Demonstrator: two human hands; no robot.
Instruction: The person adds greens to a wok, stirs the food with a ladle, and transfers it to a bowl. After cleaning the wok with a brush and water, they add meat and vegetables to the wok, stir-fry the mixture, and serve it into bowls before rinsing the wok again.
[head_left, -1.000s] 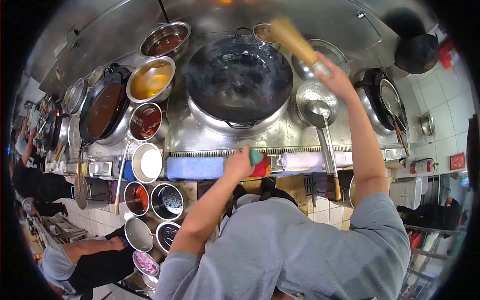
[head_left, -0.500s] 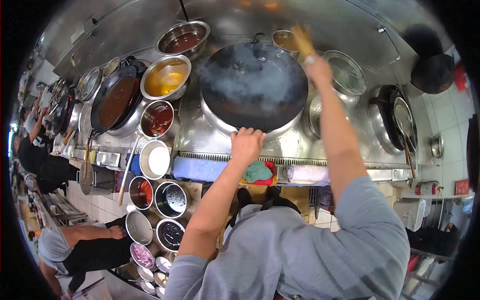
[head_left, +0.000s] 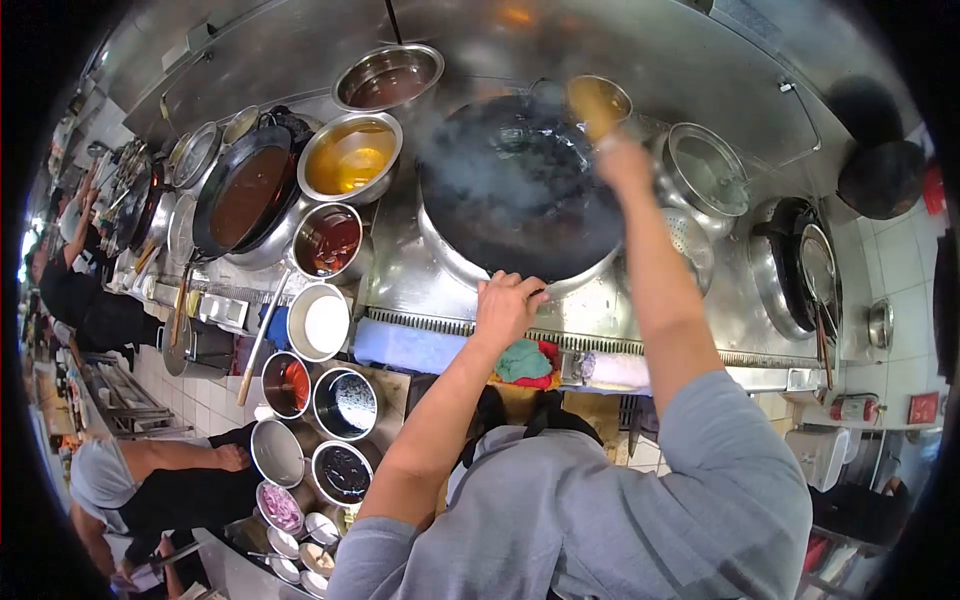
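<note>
A large black wok (head_left: 520, 200) sits on the stove's round ring, with steam rising over it. My left hand (head_left: 508, 305) is closed on the near rim of the wok, where its handle is. At the wok's right far side my right hand (head_left: 624, 165) grips a brush (head_left: 598, 108), both blurred by motion. The brush's bristle end lies over or beside a metal bowl at the back; its contact is unclear. A green cloth (head_left: 523, 361) and a red cloth lie on the front ledge below my left hand.
Left of the wok stand a bowl of yellow oil (head_left: 352, 158), pots of sauces and a wok of brown liquid (head_left: 250, 198). A strainer (head_left: 688, 250) and a bowl (head_left: 706, 168) are at the right. Another person's arm (head_left: 185, 459) shows at the lower left.
My left hand has gone from the green cloth to the wok's near rim. My right hand with the brush has swung lower, toward the wok's right side. The camera view has shifted.
</note>
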